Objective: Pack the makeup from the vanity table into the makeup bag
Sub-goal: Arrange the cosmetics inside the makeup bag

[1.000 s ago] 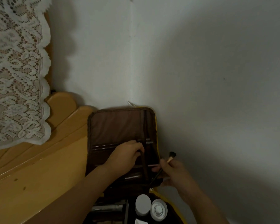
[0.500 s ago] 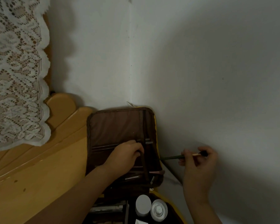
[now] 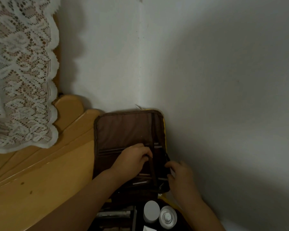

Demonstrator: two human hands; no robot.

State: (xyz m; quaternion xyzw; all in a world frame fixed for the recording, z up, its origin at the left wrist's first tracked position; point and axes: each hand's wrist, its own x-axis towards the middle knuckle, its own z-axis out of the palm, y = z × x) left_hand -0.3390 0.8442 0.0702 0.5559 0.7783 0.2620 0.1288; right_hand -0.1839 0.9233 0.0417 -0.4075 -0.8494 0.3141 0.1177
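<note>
Makeup bag: soft brown fabric case with a yellow edge along its right side, opened out and propped upright in the corner where the wooden vanity table meets the white wall; its inner flap faces the room, with a dark vertical strap and horizontal elastic bands holding several slim brush or pencil handles, too dim to count. Left hand: lying on the flap, fingers curled and pinching the strap or a handle beneath it, which of the two cannot be told. Right hand: at the flap's right edge, fingers bent around a thin dark makeup brush whose tip points up along the yellow trim. Lower compartment of the bag, near the bottom of view: a white round-capped bottle just beside a second round white container, with silvery tubes to their left. Elsewhere: white lace cloth hanging over the table's scalloped wooden back at the left
</note>
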